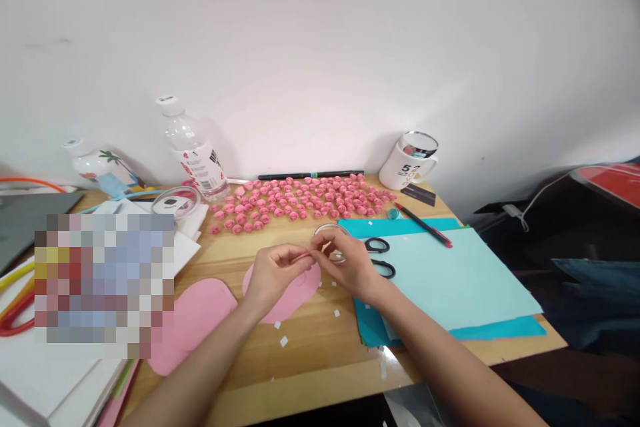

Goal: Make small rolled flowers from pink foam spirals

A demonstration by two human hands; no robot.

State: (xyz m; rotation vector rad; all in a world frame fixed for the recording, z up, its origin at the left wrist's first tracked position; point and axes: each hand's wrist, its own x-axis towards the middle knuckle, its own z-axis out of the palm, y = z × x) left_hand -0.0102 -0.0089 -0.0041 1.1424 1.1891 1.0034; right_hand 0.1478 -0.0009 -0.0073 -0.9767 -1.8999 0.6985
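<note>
My left hand [275, 273] and my right hand [347, 263] meet over the wooden desk [310, 353]. Both pinch a thin pink paper strip [304, 255] between their fingertips. Under them lies a pink paper cut-out [295, 297], with a larger pink piece [193, 323] to its left. Rows of small pink rolled paper roses [300, 200] lie farther back. A clear roll of tape [330, 235] sits just behind my right hand.
Black-handled scissors [383, 257] rest on light blue and teal paper sheets [450, 277] at the right, by a red pen [425, 225]. A white mug [407, 163], two water bottles [195, 150], a black pen [310, 175] and a round clear lid [175, 201] stand behind. White paper stacks lie left.
</note>
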